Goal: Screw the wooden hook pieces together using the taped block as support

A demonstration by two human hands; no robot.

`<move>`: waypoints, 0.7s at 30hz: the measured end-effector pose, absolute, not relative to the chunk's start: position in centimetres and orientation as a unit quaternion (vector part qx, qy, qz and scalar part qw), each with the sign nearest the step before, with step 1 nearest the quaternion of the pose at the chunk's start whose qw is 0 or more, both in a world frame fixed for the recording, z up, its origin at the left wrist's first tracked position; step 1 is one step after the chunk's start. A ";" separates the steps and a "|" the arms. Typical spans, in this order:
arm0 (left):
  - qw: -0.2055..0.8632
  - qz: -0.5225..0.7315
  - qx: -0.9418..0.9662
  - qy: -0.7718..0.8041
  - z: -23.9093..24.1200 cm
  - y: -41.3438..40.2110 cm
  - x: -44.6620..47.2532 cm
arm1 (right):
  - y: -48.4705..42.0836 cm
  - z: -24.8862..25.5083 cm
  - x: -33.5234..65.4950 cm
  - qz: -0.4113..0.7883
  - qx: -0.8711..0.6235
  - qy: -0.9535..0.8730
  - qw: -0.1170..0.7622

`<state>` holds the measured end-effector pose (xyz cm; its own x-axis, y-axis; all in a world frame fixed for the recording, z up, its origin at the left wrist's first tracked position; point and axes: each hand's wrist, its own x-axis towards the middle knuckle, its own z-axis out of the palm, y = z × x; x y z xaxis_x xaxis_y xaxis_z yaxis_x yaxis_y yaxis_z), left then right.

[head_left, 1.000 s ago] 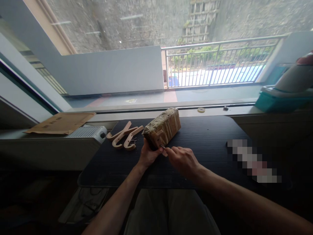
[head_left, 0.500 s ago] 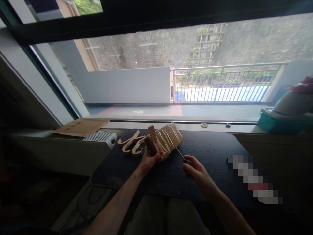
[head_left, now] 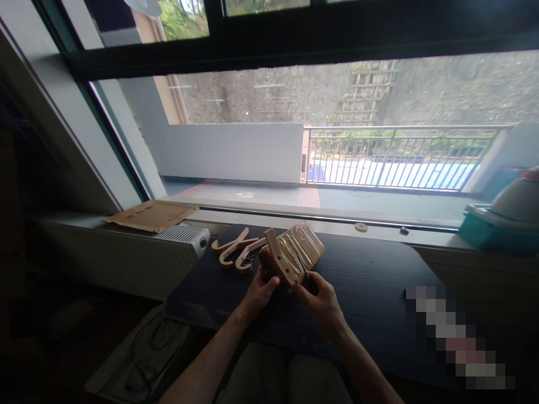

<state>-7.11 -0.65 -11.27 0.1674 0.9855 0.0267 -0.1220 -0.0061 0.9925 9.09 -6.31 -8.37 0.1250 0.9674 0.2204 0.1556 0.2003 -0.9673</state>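
Observation:
My left hand (head_left: 260,293) is closed around the near left end of a block (head_left: 309,242) wrapped in shiny, yellowish plastic or tape, which is tilted above the dark table. A pale wooden hook (head_left: 278,255) with dark holes lies across the block's left end. My right hand (head_left: 322,300) is wrapped around a dark-handled screwdriver (head_left: 304,269), its thin shaft pointing up and left over the block. Its fingertips are at the lower end of the hook; whether they press on it I cannot tell. More wooden hooks (head_left: 229,247) lie left of the block, with small screws beside them.
The dark table (head_left: 362,314) stands against a windowsill. A brown envelope (head_left: 151,216) rests by a white heater (head_left: 183,238) at left. On the sill are a tape roll (head_left: 361,227), a small dark object (head_left: 404,230) and a teal box (head_left: 480,230). A blurred-out item lies right.
My right hand has moved left with the screwdriver, from beside the block to the lower end of the hook. My left hand still holds the block. The view has shifted slightly.

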 end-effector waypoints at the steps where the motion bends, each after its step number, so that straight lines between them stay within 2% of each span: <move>1: 0.560 0.488 0.518 0.424 -11.3 -0.6 -7.1 | -6.3 -8.4 9.1 0.363 -0.518 -0.548 0.547; 7: 0.526 0.487 0.535 0.448 -11.1 -0.7 -6.9 | -6.7 -8.6 9.1 0.333 -0.544 -0.566 0.522; 14: 0.563 0.490 0.517 0.418 -10.1 -1.0 -6.2 | -8.4 -9.9 9.5 0.325 -0.553 -0.612 0.462; 18: 0.576 0.485 0.512 0.413 -9.6 -0.8 -5.7 | -9.3 -11.3 12.2 0.292 -0.567 -0.583 0.504; 21: 0.623 0.430 0.510 0.409 -8.9 -0.2 -6.2 | -9.2 -11.7 15.7 0.229 -0.634 -0.520 0.524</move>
<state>-6.22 -0.24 -8.86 0.2957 0.9525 -0.0722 -0.1180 0.1114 0.9867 15.68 -9.24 -11.71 0.3538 0.9001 0.2543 0.4192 0.0905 -0.9034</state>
